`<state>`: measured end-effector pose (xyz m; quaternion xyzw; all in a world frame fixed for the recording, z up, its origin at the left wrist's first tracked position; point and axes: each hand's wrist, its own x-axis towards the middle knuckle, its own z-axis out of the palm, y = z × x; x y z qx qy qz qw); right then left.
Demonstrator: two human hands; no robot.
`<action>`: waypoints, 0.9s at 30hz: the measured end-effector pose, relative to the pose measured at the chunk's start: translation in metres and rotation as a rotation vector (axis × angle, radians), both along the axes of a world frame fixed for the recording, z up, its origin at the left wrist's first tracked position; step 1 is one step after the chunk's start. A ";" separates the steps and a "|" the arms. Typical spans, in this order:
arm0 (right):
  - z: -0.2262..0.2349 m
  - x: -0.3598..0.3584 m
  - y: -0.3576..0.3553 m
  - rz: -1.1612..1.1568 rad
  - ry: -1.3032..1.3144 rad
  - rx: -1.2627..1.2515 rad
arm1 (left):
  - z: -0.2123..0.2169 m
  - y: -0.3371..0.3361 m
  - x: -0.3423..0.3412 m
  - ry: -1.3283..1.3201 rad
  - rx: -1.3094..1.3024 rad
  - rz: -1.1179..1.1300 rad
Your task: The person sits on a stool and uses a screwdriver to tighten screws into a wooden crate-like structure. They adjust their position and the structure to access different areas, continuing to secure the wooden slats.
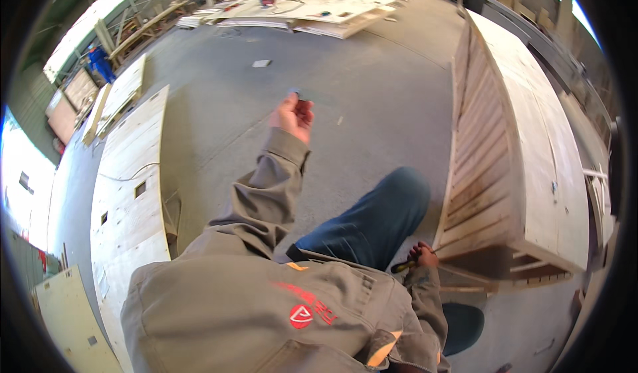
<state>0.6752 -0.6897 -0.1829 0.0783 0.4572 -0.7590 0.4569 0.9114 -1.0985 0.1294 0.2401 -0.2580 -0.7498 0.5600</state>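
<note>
My left hand (294, 116) is stretched out over the grey floor, its fingers curled in a pinch. A tiny bluish bit shows at the fingertips, too small to name. Low on the right, my right hand (424, 255) is closed around a tool with a black-and-yellow handle (402, 266); its working end is hard to make out. That hand is close to the lower near corner of a large wooden crate-like structure (488, 140), which has slatted boards on the side facing me and pale plywood on top. Whether hand or tool touches the wood, I cannot tell.
A long plywood panel (136, 193) with square cutouts lies on my left. Stacked sheets (319, 7) stand ahead, with a red-and-blue power tool (266, 0) on them. A small pale block (262, 63) lies on the floor. A person in blue (100, 63) is far left.
</note>
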 end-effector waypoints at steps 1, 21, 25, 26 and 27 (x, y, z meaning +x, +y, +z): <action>0.011 0.010 -0.002 0.011 0.024 0.109 | -0.003 0.002 0.001 -0.006 -0.004 -0.008; 0.011 0.012 0.004 0.026 -0.001 0.204 | 0.001 -0.041 0.028 0.149 -0.066 0.096; 0.019 -0.003 0.021 0.002 0.002 0.207 | -0.032 -0.051 -0.026 0.100 -0.028 -0.108; 0.009 -0.003 0.024 0.015 0.035 0.235 | -0.044 -0.047 -0.031 0.096 -0.044 -0.129; 0.013 0.011 0.016 0.040 0.117 0.347 | -0.062 -0.057 -0.023 0.068 -0.051 -0.150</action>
